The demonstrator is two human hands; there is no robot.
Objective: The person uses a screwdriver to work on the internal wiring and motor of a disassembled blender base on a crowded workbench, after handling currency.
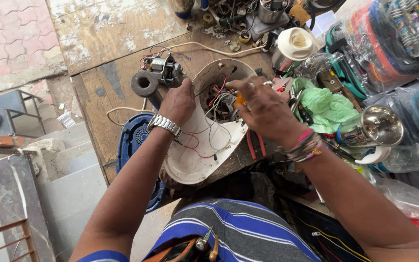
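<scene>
A white plastic appliance shell [192, 162] lies open on the worn wooden workbench [107, 92], with red, black and white wires [209, 140] running inside it. My left hand [178, 102], with a metal watch on the wrist, grips the shell's upper left rim. My right hand [260, 106] is closed around an orange-handled tool [239, 100] held over the wiring in the shell's round opening. A small electric motor [163, 69] sits just beyond my left hand, next to a dark cylinder [145, 83].
A blue plastic cover [132, 140] lies at the bench's left edge. Red-handled pliers [254, 143], a green plastic bag [326, 106], a steel cup [379, 125], a white-lidded jar [294, 46] and bagged goods crowd the right side. Tools poke from my shirt pocket [204, 245].
</scene>
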